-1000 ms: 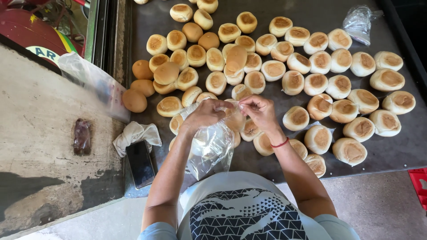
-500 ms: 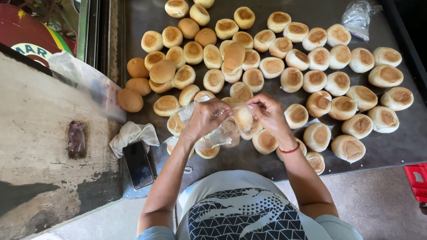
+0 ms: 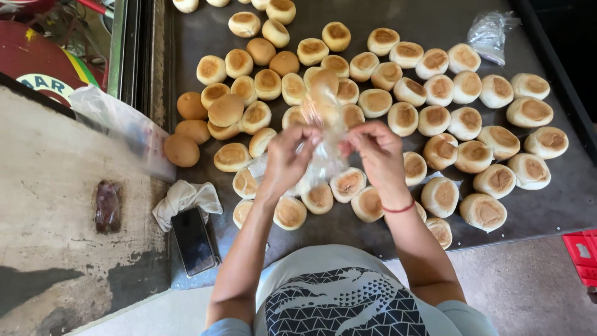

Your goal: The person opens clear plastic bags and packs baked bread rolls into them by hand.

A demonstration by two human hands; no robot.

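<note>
Above the middle of the dark metal tray (image 3: 385,15), a clear plastic bag (image 3: 324,134) holding at least one bun was held up between both hands. The bag's upper part was pinched by the fingers of the left hand (image 3: 287,160) on one side and by the fingers of the right hand (image 3: 377,154) on the other, the fingertips of each pressed together on the thin film. A red band (image 3: 399,208) was worn on the right wrist.

Beneath and around the bag, round baked buns (image 3: 435,118) were spread across the tray, most of them pale with browned tops. Toward the tray's left edge, several darker, plain brown buns (image 3: 181,150) were grouped. Near the far right corner, a second crumpled clear bag (image 3: 489,36) was seen lying on the metal.

At the near left corner of the tray, a dark smartphone (image 3: 193,240) was laid flat, with a crumpled white cloth (image 3: 185,198) just beside it. Along the left edge, a sheet of clear plastic (image 3: 121,127) was draped over the neighbouring concrete ledge (image 3: 50,261), on which a small dark wrapped object (image 3: 107,206) was set.
</note>
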